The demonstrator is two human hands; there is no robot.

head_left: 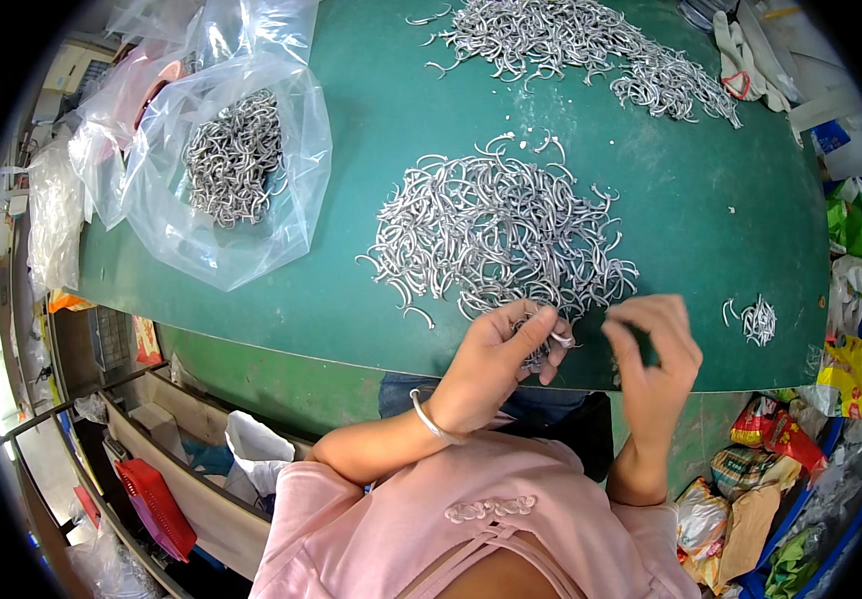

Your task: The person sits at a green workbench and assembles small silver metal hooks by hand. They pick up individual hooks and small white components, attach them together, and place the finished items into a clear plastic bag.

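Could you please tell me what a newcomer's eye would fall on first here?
Probably the large heap of curved silvery pieces mid-picture on the green table. At its near edge, the left hand holds similar small pieces. A clear plastic bag at the upper left contains more.

Curved metal pieces [539,346] are held in the left hand [491,361]; the right hand [659,344] is poised near it, fingers bent. On the green table [721,230], 1 near pile [496,235], 1 far pile [566,40] and 1 small cluster [759,321] are spread. Similar pieces are contained in a clear plastic bag [301,200].
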